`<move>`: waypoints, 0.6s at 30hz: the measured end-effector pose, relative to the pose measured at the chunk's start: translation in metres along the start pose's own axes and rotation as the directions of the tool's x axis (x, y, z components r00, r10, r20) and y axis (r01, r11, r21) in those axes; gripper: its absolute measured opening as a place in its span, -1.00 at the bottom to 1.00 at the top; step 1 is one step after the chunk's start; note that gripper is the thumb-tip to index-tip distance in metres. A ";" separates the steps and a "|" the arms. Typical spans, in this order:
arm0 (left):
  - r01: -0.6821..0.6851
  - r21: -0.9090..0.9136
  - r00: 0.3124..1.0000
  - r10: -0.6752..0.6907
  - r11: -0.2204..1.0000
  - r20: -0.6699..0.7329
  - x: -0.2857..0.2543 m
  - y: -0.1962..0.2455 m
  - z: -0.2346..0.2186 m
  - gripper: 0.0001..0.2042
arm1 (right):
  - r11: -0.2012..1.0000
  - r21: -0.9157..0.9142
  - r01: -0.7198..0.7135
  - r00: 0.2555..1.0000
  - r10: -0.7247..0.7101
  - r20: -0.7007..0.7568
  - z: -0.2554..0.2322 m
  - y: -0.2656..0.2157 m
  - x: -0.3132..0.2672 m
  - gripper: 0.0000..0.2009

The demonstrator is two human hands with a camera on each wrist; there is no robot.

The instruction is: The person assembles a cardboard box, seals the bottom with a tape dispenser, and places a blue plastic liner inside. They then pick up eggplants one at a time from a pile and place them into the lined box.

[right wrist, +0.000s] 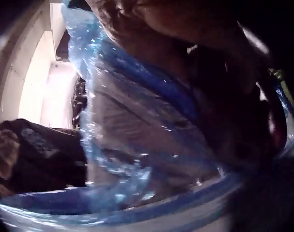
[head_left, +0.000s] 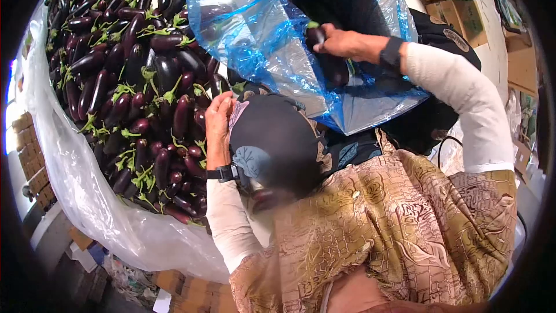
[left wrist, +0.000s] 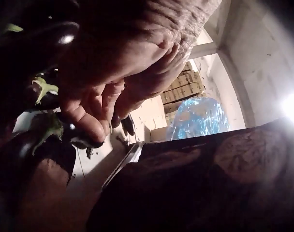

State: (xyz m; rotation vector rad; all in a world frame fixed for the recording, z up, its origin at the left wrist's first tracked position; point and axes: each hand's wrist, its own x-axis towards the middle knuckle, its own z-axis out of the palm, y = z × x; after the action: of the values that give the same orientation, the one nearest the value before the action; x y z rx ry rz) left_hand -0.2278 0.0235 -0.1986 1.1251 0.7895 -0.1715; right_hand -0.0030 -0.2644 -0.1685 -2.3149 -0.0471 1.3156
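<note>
In the head view my right hand (head_left: 344, 43) grips a dark purple eggplant (head_left: 315, 36) by its side, inside the mouth of a blue plastic bag (head_left: 272, 40). Another eggplant (head_left: 335, 71) lies in the bag just below that hand. The right wrist view is dark, with the bag's blue film (right wrist: 132, 96) beside the hand. My left hand (head_left: 219, 122) is at the near edge of the eggplant pile (head_left: 136, 104), beside the knee. Seen from the left wrist, its fingers (left wrist: 91, 126) bend loosely downward, fingertips close to a dark eggplant (left wrist: 50, 130) with a green cap.
Clear plastic sheeting (head_left: 75, 179) borders the pile on the left and front. A dark-trousered knee (head_left: 272, 133) is between the pile and the bag. Cardboard boxes (head_left: 463, 20) stand at the upper right, and more stacked boxes (head_left: 29, 156) at the left.
</note>
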 end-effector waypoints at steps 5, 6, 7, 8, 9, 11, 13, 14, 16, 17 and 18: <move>-0.003 0.149 0.998 0.011 0.989 -0.056 0.015 -0.045 -0.018 -0.77 | 0.923 -0.271 0.275 0.956 -0.292 -0.023 0.033 0.027 0.019 -0.52; 0.039 0.115 0.998 -0.034 0.993 -0.044 0.012 -0.047 -0.018 -0.77 | 0.922 -0.268 0.278 0.956 -0.292 -0.015 0.035 0.024 0.014 -0.52; 0.080 0.080 0.996 -0.078 0.994 -0.034 0.010 -0.049 -0.019 -0.76 | 0.916 -0.293 0.275 0.952 -0.302 -0.048 0.037 0.024 0.011 -0.54; 0.081 0.077 0.996 -0.077 0.994 -0.045 0.011 -0.054 -0.022 -0.76 | 0.907 -0.320 0.274 0.946 -0.314 -0.080 0.038 0.023 0.011 -0.56; 0.047 0.120 0.998 -0.041 0.992 -0.049 0.014 -0.061 -0.026 -0.76 | 0.848 -0.373 0.376 0.889 -0.444 -0.113 0.040 0.027 0.014 -0.61; 0.062 0.028 0.996 -0.060 0.998 -0.059 0.013 -0.062 -0.023 -0.76 | 0.876 -0.310 0.370 0.903 -0.417 -0.101 0.036 0.024 0.022 -0.57; 0.005 0.142 0.998 0.004 0.990 -0.063 -0.006 -0.026 0.001 -0.76 | 0.880 -0.277 0.385 0.906 -0.418 -0.067 0.031 0.019 0.024 -0.57; -0.046 0.261 0.997 0.060 0.964 -0.044 -0.012 -0.016 0.006 -0.76 | 0.892 -0.298 0.341 0.931 -0.364 -0.024 0.026 0.016 0.027 -0.54; -0.031 0.279 0.999 0.037 0.960 -0.019 -0.002 -0.022 -0.004 -0.76 | 0.935 -0.138 0.327 0.928 -0.291 0.233 -0.006 -0.004 0.027 -0.49; -0.003 0.220 0.999 0.010 0.975 -0.030 -0.001 -0.024 -0.007 -0.76 | 0.980 0.064 0.189 0.933 -0.200 0.299 -0.015 -0.003 0.031 -0.45; 0.022 0.161 0.999 -0.016 0.987 -0.041 -0.001 -0.024 -0.007 -0.76 | 0.993 -0.069 0.097 0.945 -0.070 0.320 -0.030 -0.026 0.012 -0.45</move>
State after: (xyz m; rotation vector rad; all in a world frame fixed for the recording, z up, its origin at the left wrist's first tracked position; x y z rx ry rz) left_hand -0.2435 0.0185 -0.2171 1.2772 0.8333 -0.2331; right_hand 0.0334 -0.2501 -0.1548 -2.1189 -0.3082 1.6563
